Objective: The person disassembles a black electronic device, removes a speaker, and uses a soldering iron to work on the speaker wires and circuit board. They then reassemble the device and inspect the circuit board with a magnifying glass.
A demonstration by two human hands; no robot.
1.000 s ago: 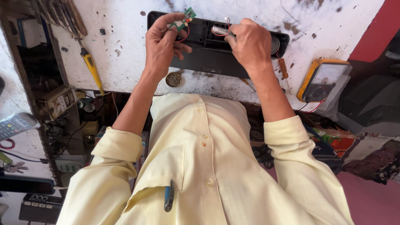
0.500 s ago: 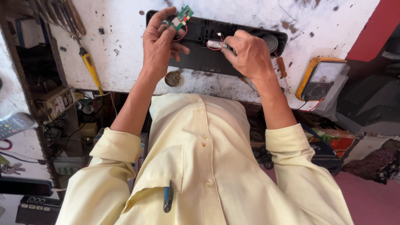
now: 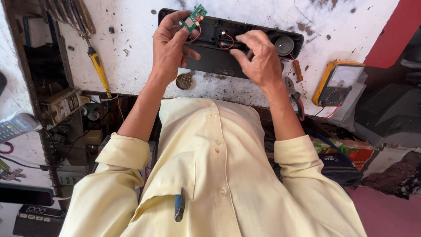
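While the black speaker housing [image 3: 228,48] lies open on the stained white worktop [image 3: 131,44], both hands work at it. Left hand [image 3: 169,48] closed on a small green circuit board [image 3: 194,17], pinched between thumb and fingers just above the housing's left end; red wires run from the board into the housing. Right hand [image 3: 261,59] rests over the housing's middle, fingers curled and tips pressed into the open cavity; whether it grips anything cannot be told. Round speaker cone [image 3: 284,44] sits at the housing's right end. Small round tin [image 3: 183,80] just below the housing. Yellow-handled screwdriver [image 3: 98,66] well left of the housing. Yellow multimeter [image 3: 337,83] to the housing's right, with a small red-handled screwdriver [image 3: 298,72] between them.
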